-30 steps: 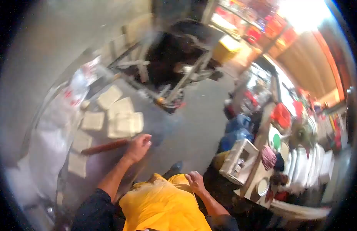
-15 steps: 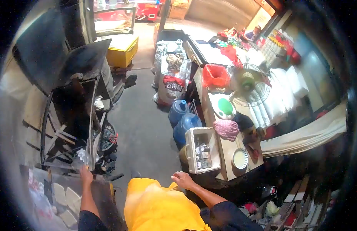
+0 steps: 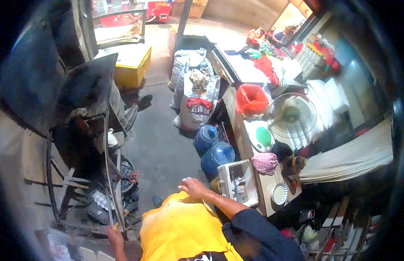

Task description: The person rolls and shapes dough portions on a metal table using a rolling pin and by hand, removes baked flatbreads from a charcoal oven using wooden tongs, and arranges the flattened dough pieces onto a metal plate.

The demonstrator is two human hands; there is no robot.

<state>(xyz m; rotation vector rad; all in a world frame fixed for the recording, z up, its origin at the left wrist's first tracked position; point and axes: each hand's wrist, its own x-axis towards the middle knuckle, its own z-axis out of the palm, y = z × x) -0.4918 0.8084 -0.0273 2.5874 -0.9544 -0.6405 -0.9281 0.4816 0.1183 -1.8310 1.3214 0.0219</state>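
Note:
My left hand (image 3: pixel 116 237) is low at the left, its fingers closed beside the foot of a dark metal frame (image 3: pixel 49 174). A small orange-yellow bit shows at its fingertips; I cannot tell what it is. My right hand (image 3: pixel 194 188) hovers over the top of the yellow apron (image 3: pixel 180 228) I wear, loosely bent with nothing in it and pale powder on the fingertips. Nearest to its right stands a white foam box (image 3: pixel 250 198) with papers inside. Two blue water jugs (image 3: pixel 218 157) are on the floor beyond that box.
A bench on the right carries a pale bowl (image 3: pixel 279 194), a pink cloth (image 3: pixel 265 164), a scale with a green dish (image 3: pixel 263 136), a fan (image 3: pixel 292 114) and a red-lined bin (image 3: pixel 252 99). Stuffed sacks (image 3: pixel 196 102) and a yellow chest (image 3: pixel 134 67) stand ahead along the grey floor (image 3: pixel 156 130).
My view has shifted. The left hand has moved down and right in view, while the right hand has moved up and left across the apron.

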